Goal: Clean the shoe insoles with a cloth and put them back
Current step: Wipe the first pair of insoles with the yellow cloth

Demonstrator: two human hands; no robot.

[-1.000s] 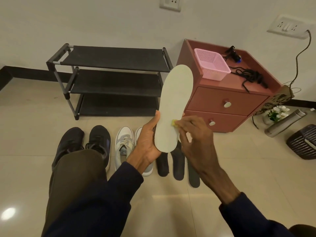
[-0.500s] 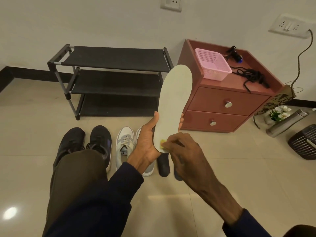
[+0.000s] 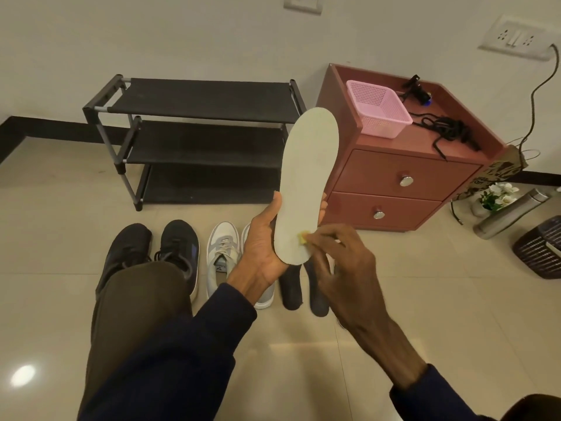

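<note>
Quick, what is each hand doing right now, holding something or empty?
Left hand: grips the lower end of the pale insole.
Right hand: pinches a small yellow cloth against that insole.

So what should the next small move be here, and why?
Probably slide the cloth up the insole toward its toe end. The right hand pinches the cloth against the heel end only, the long stretch above is uncovered, and the left hand grips the insole upright.
</note>
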